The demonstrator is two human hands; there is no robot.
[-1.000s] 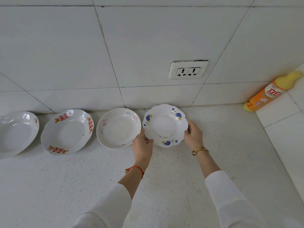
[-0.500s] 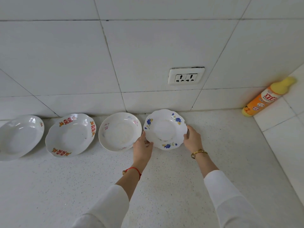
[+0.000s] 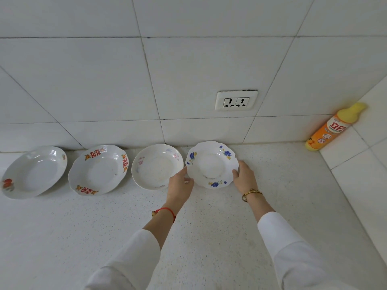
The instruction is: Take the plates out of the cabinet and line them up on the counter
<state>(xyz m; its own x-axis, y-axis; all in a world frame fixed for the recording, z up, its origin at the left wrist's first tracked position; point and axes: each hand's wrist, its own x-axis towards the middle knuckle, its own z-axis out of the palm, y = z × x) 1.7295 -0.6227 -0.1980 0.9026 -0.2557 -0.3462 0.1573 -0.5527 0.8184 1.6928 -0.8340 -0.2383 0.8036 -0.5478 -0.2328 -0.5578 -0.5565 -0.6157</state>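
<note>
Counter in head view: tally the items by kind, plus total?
White ceramic plates: 4, namely red-flower plate, red-character plate, faded pink-flower plate, blue-flower scalloped plate, the last gripped at its rim by left hand and right hand
Orange plastic detergent bottle with yellow cap: 1
Total: 5

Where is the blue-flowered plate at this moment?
In the head view the blue-flowered plate sits right of centre at the right end of the row, beside the pink-flowered plate, with the left hand and right hand at its edges.
</note>
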